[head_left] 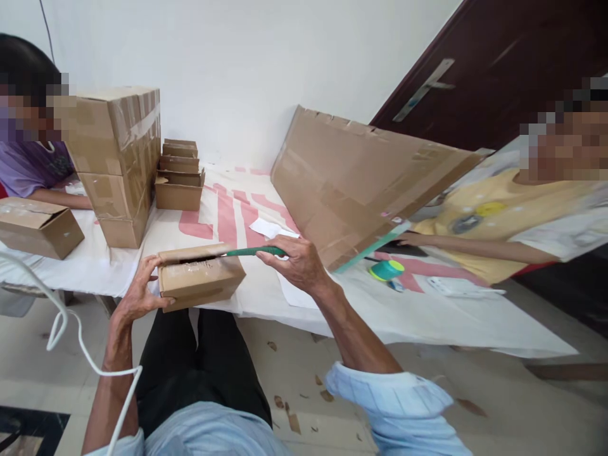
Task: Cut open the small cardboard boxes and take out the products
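Observation:
My left hand (140, 291) grips the left end of a small brown cardboard box (204, 282), with the thumb low on its near side and the fingers at the top corner. The box is at the table's near edge, its top flap slightly raised along a dark gap. My right hand (304, 263) is closed around a slim green-handled tool (256, 251). The tool points left, and its far end meets the gap at the box's top. Whether that end is a blade is too blurred to tell.
Stacked taped boxes (116, 164) stand left, near open small boxes (179, 190) and another box (40, 225). A large cardboard sheet (361, 183) leans at centre right. A teal tape roll (387, 270) lies beyond it. People sit on both sides. A white cable (80, 342) hangs at left.

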`<state>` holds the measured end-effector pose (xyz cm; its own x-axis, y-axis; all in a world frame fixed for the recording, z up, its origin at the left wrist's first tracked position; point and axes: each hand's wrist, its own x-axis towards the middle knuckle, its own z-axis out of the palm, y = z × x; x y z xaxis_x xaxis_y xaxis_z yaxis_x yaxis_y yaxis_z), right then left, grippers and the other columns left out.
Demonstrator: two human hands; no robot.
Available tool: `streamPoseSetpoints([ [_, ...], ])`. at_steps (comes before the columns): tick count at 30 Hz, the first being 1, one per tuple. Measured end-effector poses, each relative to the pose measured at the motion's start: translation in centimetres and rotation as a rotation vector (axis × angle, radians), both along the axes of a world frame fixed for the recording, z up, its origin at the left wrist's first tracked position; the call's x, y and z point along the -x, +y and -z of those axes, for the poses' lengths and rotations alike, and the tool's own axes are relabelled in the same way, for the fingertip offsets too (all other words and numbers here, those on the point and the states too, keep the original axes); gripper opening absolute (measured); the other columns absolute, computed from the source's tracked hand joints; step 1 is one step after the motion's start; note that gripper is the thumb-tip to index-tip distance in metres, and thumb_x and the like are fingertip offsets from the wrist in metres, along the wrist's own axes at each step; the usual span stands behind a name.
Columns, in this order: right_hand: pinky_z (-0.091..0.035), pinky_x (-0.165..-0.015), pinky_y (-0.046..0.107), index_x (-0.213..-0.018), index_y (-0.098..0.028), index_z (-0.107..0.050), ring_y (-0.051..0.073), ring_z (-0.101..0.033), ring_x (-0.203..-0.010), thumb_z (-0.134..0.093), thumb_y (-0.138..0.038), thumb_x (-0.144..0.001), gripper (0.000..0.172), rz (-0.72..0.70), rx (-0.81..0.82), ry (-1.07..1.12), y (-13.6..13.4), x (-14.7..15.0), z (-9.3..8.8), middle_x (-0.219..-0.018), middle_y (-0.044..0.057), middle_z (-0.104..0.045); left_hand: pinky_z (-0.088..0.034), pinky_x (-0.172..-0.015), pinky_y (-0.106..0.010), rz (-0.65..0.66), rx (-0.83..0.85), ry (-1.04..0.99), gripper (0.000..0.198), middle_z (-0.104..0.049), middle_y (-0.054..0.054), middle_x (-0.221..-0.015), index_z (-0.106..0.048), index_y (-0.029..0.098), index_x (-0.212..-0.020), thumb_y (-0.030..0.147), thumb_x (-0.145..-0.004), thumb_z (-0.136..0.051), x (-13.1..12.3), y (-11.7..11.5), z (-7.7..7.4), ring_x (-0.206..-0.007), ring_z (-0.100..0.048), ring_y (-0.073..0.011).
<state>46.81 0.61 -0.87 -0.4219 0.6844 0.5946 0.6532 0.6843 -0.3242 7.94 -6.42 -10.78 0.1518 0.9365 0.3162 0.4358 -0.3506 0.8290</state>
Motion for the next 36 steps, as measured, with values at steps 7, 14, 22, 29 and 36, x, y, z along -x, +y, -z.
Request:
streamPoseSetpoints([
  [7, -0.052, -0.073, 0.035, -0.094, -0.024, -0.076, 0.022, -0.064, -0.075, -0.06, -0.047, -0.1, 0.029, 0.112, 0.025, 0.264, 0.8, -0.5, 1.4, -0.083, 0.004, -0.072, -0.054, -0.113, -0.057, 0.007, -0.006, 0.032, 0.104, -0.039, -0.012, -0.166, -0.043, 0.038, -0.162, 0.035, -0.07, -0.093, 0.4, -0.3, -0.4, -0.156, -0.04, -0.0421],
  [14, -0.058, -0.079, 0.041, -0.111, -0.02, -0.073, 0.028, -0.068, -0.09, -0.043, -0.053, -0.105, 0.045, 0.382, 0.051, 0.27, 0.7, -0.7, 14.9, -0.096, 0.011, -0.073, -0.054, -0.113, -0.056, -0.01, -0.001, 0.013, 0.107, -0.039, -0.013, -0.166, -0.043, 0.036, -0.163, 0.036, -0.069, -0.094, 0.5, -0.1, 0.0, -0.156, -0.039, -0.0427],
  [22, -0.057, -0.099, 0.052, -0.117, -0.022, -0.075, 0.031, -0.068, -0.108, -0.043, -0.041, -0.109, 0.038, 0.203, 0.008, 0.313, 0.3, 2.1, 13.2, -0.111, 0.014, -0.073, -0.054, -0.113, -0.054, -0.008, 0.027, -0.016, 0.107, -0.04, -0.012, -0.169, -0.044, 0.036, -0.163, 0.038, -0.069, -0.093, 0.7, 0.3, -0.4, -0.157, -0.04, -0.0432],
  [29, -0.055, -0.106, 0.052, -0.128, -0.023, -0.077, 0.03, -0.065, -0.114, -0.054, -0.027, -0.106, 0.032, -0.247, 0.055, -0.066, 1.1, 5.8, 4.2, -0.116, 0.013, -0.073, -0.05, -0.118, -0.053, 0.011, 0.06, -0.081, 0.107, -0.039, -0.013, -0.17, -0.045, 0.035, -0.163, 0.041, -0.069, -0.096, 0.9, 0.9, -0.3, -0.156, -0.042, -0.0414],
  [36, -0.059, -0.098, 0.049, -0.126, -0.026, -0.078, 0.028, -0.066, -0.107, -0.053, -0.022, -0.105, 0.033, -0.324, 0.061, -0.049, 1.3, 6.6, 4.5, -0.11, 0.011, -0.07, -0.051, -0.117, -0.054, 0.021, 0.051, -0.083, 0.107, -0.039, -0.013, -0.17, -0.046, 0.035, -0.162, 0.04, -0.068, -0.096, 1.0, 0.9, 0.0, -0.158, -0.039, -0.0424],
])
